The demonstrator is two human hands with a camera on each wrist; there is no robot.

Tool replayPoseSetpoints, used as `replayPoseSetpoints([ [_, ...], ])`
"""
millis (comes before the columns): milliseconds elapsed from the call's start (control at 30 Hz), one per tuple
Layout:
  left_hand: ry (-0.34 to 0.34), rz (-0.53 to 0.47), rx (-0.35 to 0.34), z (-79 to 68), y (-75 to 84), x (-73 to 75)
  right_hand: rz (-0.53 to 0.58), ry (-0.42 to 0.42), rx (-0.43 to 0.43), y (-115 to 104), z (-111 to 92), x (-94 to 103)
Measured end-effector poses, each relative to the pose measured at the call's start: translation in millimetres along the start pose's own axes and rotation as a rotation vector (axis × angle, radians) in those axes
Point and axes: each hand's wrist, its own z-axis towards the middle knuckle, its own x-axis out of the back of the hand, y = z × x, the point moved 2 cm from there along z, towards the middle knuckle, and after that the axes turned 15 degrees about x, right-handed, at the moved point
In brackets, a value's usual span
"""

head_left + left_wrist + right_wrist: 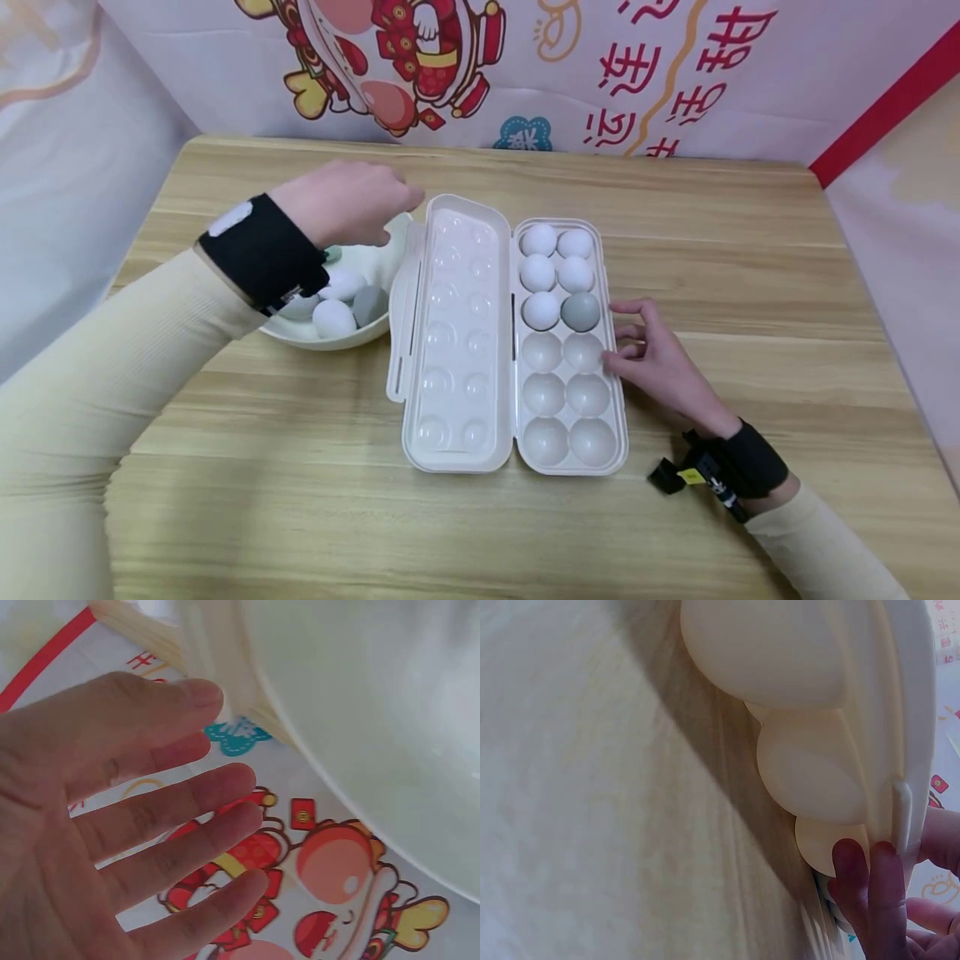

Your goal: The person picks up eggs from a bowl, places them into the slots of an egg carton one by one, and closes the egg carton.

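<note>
An open egg carton lies on the table, its clear-bumped lid folded out to the left. Several white eggs and one grey-green egg fill the far cups; the near cups hold nothing. My right hand grips the carton's right rim, thumb at the top edge and fingers against the side, seen close in the right wrist view. Over the pale bowl hangs my left hand, holding nothing. In the left wrist view its fingers are spread and nearly straight beside the bowl.
Inside the bowl lie white eggs and a grey one, partly hidden by the left wrist. The bowl stands against the lid's left flap. A printed cloth hangs behind the wooden table.
</note>
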Motion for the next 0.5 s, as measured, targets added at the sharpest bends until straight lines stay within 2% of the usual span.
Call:
replayPoseSetpoints([
  [200,-0.045,-0.003,0.002,1.5,-11.9,-16.4,-0.007,0.002,0.009,0,0,0.5],
  [500,-0.202,-0.047,0.02,4.6,-20.4,-36.6,-0.005,0.008,0.015,0,0,0.1],
])
